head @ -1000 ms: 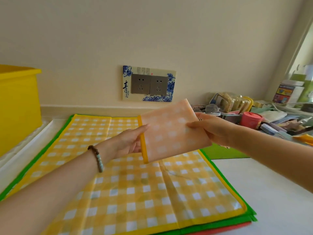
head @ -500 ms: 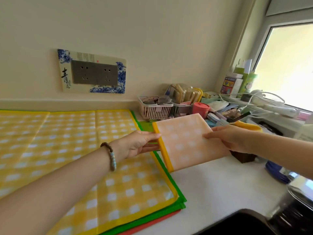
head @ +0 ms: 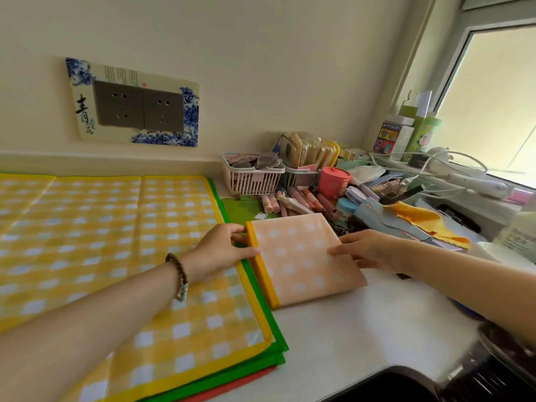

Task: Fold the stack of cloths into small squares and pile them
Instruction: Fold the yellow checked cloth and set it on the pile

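I judge one cloth done: left hand (head: pixel 222 250) and right hand (head: pixel 374 250) pinch the folded square (head: pixel 301 256) at frame centre. The flat stack (head: pixel 116 227), frame left, awaits folding.

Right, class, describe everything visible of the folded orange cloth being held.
The folded cloth is a small square, pale orange with faint white checks and a yellow-orange band along its left edge. It looks thin and smooth, held low at the white counter: left hand pinching the band edge, right hand gripping the right side.
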